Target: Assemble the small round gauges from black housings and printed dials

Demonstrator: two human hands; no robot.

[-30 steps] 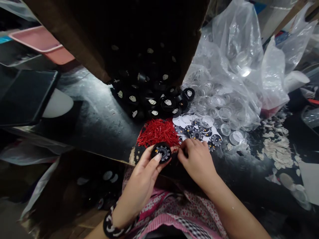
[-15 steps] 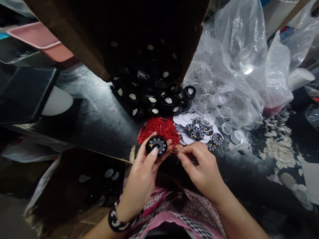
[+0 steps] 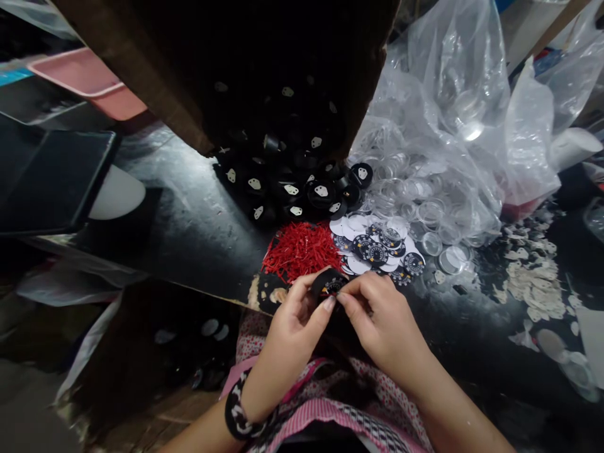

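My left hand is closed around a small black round dial case, tilted, with its printed face turned partly toward my right hand. My right hand pinches thumb and forefinger together at the edge of that face; whatever is between the fingertips is too small to make out. A bit of red shows by the dial. Just beyond my hands lies a heap of thin red pointers. Beside it, to the right, are loose printed dial discs, some with their white backs up.
A cardboard box lies tipped open, black cases with pale metal plates spilling from it. Clear plastic rings and a plastic bag are at right, near a pile of pale metal plates. A pink tray stands far left.
My left hand has moved right and tilted the dial case toward my right hand. My right fingertips, earlier pinched beside the red heap, now meet the dial's face.
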